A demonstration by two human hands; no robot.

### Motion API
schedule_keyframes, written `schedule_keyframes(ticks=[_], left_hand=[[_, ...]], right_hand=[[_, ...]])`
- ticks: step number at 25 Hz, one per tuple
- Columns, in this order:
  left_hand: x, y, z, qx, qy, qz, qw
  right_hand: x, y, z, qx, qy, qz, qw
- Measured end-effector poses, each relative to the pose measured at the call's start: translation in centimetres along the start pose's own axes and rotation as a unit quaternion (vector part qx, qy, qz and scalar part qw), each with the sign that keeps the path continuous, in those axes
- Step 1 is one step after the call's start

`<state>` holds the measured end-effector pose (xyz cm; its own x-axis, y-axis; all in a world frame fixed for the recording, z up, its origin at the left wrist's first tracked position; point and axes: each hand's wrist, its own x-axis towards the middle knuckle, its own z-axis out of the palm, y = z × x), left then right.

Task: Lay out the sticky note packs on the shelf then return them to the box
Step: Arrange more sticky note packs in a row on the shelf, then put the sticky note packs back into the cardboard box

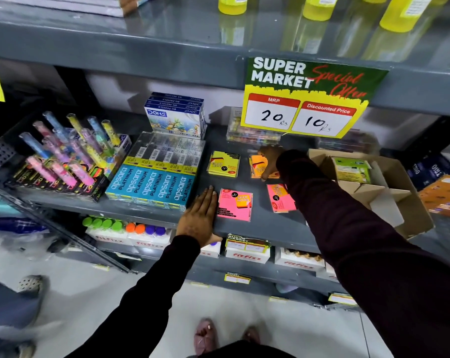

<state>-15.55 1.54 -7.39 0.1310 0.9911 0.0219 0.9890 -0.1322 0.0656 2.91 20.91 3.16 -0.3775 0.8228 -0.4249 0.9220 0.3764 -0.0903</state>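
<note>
Four sticky note packs lie on the shelf (213,140) in two rows. The right hand (269,161) covers the far-right orange pack (256,166), fingers curled on it, and the box (389,187) sits just right of that arm. The left hand (199,215) rests flat and released beside the near-left pink pack (234,204).

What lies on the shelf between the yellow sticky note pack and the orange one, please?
Nothing: in the head view, only bare grey shelf separates the yellow pack from the orange pack, which the right hand is touching.
</note>
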Motion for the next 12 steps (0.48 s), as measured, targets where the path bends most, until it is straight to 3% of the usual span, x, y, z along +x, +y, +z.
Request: schedule_keyframes(ticks=[5, 9, 12], left_hand=[[-0.1, 0.0, -0.3, -0.015, -0.014, -0.009, 1.0], [-0.4, 0.2, -0.8, -0.024, -0.012, -0.008, 1.0], [-0.4, 0.3, -0.9, -0.005, -0.018, -0.006, 1.0]], right_hand=[[-3.3, 1.0, -0.2, 0.019, 0.039, -0.002, 0.999], [-6.5, 1.7, 2.5, -0.044, -0.037, 0.014, 0.998], [-7.9, 1.7, 4.4, -0.078, -0.042, 0.01, 0.996]])
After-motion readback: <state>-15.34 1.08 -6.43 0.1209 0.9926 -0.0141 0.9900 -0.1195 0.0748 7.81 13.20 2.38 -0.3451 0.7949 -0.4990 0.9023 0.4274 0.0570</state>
